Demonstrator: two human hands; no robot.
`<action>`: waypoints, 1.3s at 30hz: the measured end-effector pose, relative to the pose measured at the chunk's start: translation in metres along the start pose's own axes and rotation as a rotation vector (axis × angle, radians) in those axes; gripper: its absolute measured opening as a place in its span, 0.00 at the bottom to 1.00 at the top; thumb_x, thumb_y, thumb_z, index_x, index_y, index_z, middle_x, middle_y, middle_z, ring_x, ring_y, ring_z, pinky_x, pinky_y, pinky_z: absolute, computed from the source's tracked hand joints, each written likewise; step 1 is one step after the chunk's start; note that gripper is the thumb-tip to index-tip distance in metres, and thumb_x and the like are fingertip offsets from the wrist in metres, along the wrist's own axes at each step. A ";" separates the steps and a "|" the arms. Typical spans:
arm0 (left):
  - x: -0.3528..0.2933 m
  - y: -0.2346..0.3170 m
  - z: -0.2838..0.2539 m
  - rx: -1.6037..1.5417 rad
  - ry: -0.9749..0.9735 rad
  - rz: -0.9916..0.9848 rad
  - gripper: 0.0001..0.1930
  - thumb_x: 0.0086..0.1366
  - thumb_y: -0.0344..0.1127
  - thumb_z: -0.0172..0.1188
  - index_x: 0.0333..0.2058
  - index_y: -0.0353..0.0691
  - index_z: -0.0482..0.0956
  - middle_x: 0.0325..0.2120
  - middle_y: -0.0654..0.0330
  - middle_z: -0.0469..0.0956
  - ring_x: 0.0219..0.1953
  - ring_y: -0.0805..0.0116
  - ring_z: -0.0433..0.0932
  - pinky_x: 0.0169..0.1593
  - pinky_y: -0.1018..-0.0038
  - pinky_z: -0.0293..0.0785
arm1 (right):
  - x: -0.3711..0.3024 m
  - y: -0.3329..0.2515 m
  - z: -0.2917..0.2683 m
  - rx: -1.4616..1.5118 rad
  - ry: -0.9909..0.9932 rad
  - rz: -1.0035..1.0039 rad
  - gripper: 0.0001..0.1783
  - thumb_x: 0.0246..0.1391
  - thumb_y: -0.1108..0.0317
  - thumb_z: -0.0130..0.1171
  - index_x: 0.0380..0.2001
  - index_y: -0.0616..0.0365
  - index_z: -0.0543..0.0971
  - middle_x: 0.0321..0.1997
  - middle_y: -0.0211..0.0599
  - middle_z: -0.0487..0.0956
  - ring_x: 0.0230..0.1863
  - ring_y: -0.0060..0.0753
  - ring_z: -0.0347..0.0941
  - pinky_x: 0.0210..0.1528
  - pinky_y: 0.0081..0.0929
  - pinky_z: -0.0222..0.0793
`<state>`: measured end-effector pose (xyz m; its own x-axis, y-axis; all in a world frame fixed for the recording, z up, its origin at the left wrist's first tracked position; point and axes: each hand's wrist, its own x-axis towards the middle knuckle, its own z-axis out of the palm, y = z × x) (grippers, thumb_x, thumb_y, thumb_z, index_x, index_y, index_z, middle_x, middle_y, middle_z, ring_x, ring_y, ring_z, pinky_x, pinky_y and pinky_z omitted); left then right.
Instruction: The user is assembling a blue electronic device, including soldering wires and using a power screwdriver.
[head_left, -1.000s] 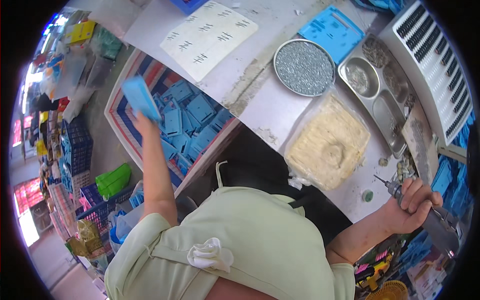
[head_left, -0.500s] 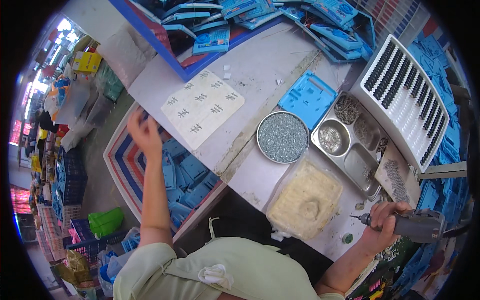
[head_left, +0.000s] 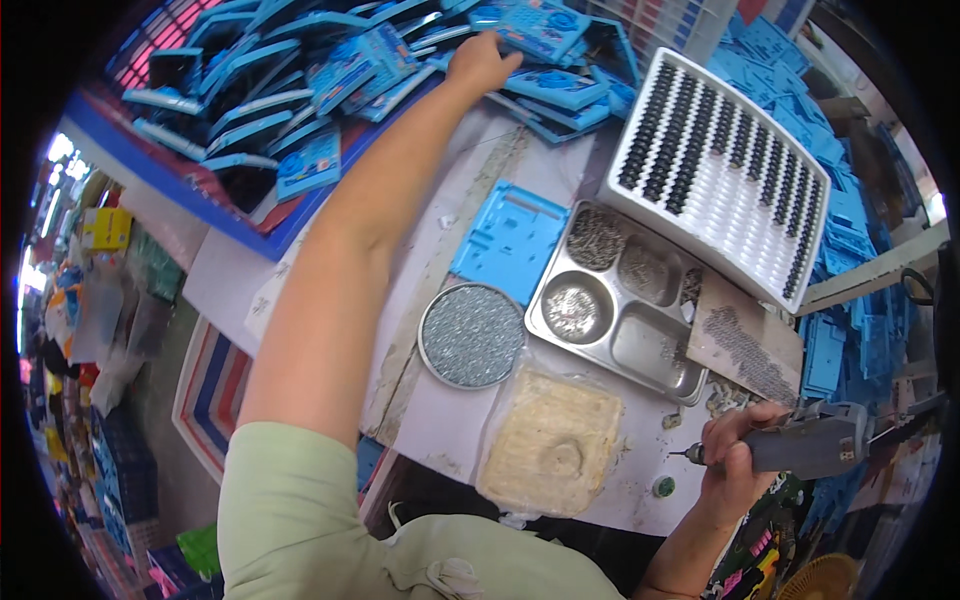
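My left hand [head_left: 482, 66] reaches far across the bench to a heap of blue plastic toy panels [head_left: 560, 88]. Thumb and fingers are apart at the edge of one panel, and I see nothing held between them. In my right hand [head_left: 728, 455] is a grey electric screwdriver [head_left: 812, 445], its bit pointing left over the bench. A single blue plastic shell [head_left: 508, 240] lies flat beside a round tin of small grey metal parts [head_left: 472, 336]. Next to these sits a steel compartment tray [head_left: 615, 350] with screws and small metal parts.
A white rack [head_left: 715, 225] with rows of black pieces stands at the right. A yellowish block in plastic [head_left: 545, 440] lies near the bench's front edge. The blue-rimmed bin [head_left: 262, 238] is at the far left, and a small green cap [head_left: 663, 487] rests near my right hand.
My left hand has swung from above the striped bag at the left to the heap of panels at the back. My view has shifted left. The screwdriver stays in my right hand.
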<state>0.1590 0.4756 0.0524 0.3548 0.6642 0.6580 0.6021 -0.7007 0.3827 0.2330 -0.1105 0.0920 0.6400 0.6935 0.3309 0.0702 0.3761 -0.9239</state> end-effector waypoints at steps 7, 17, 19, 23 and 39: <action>0.075 0.046 0.076 -1.240 -0.103 -1.203 0.19 0.66 0.39 0.68 0.50 0.39 0.73 0.32 0.54 0.76 0.25 0.67 0.74 0.22 0.70 0.72 | -0.005 -0.003 -0.018 -0.006 0.022 0.063 0.26 0.53 0.67 0.71 0.50 0.60 0.67 0.21 0.29 0.68 0.18 0.23 0.64 0.23 0.25 0.64; 0.019 0.071 -0.011 -0.774 0.262 -0.234 0.18 0.60 0.30 0.68 0.46 0.33 0.73 0.35 0.53 0.83 0.25 0.61 0.86 0.30 0.71 0.82 | 0.007 -0.004 -0.017 -0.378 0.336 -0.282 0.36 0.54 0.71 0.64 0.64 0.65 0.63 0.47 0.44 0.77 0.45 0.35 0.75 0.50 0.31 0.72; -0.037 0.085 -0.066 -0.724 0.180 -0.063 0.17 0.66 0.28 0.66 0.51 0.34 0.72 0.34 0.54 0.81 0.28 0.69 0.82 0.27 0.76 0.79 | 0.005 -0.001 -0.015 -0.537 0.476 -0.632 0.36 0.57 0.64 0.63 0.65 0.66 0.63 0.51 0.49 0.77 0.49 0.38 0.76 0.53 0.33 0.74; -0.181 0.131 -0.132 -0.937 -0.014 0.153 0.16 0.65 0.28 0.66 0.50 0.35 0.75 0.39 0.55 0.79 0.43 0.66 0.82 0.40 0.70 0.81 | -0.030 0.020 -0.012 0.097 0.048 0.154 0.34 0.70 0.47 0.45 0.64 0.66 0.66 0.47 0.57 0.80 0.41 0.42 0.80 0.30 0.31 0.80; -0.359 0.165 -0.203 -0.503 -0.694 -0.118 0.22 0.61 0.21 0.60 0.55 0.38 0.74 0.49 0.58 0.77 0.41 0.74 0.77 0.43 0.76 0.74 | -0.083 0.065 -0.007 0.036 -0.151 0.548 0.37 0.66 0.66 0.58 0.73 0.64 0.57 0.45 0.39 0.84 0.42 0.21 0.78 0.44 0.22 0.75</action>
<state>-0.0140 0.0687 0.0116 0.7651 0.6338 0.1133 0.3328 -0.5400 0.7730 0.1898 -0.1479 0.0028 0.4594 0.8721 -0.1684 -0.2689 -0.0441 -0.9622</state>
